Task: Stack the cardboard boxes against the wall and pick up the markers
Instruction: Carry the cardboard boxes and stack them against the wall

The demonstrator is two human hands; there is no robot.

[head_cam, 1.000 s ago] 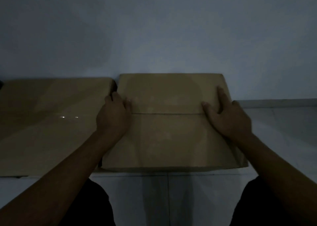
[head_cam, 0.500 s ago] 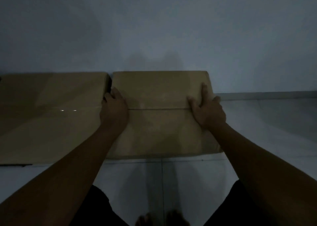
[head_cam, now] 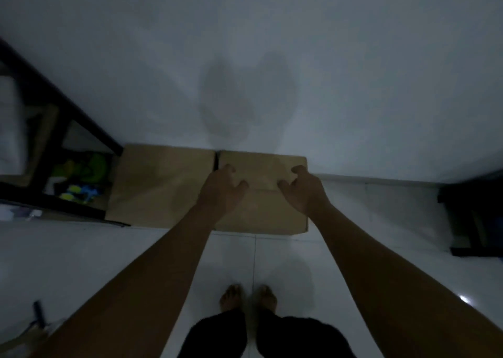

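Two brown cardboard boxes stand side by side on the white floor, backs against the wall: the left box [head_cam: 160, 189] and the right box [head_cam: 268, 208]. My left hand [head_cam: 221, 191] and my right hand [head_cam: 302, 190] hover over the top of the right box, fingers curled and apart, holding nothing. Whether the fingertips still touch the cardboard is unclear in the dim light. A small dark stick-shaped object [head_cam: 37, 313] lies on the floor at the lower left; it may be a marker.
A black shelf frame [head_cam: 62, 107] stands to the left of the boxes, with green and blue items [head_cam: 81, 178] inside. Dark furniture [head_cam: 473, 213] sits at the right edge. My bare feet [head_cam: 247, 297] stand on the tiles in front of the boxes.
The view has pulled back and upward, so the boxes look smaller and my feet show. Both hands went from lying flat on the right box to curled and raised.
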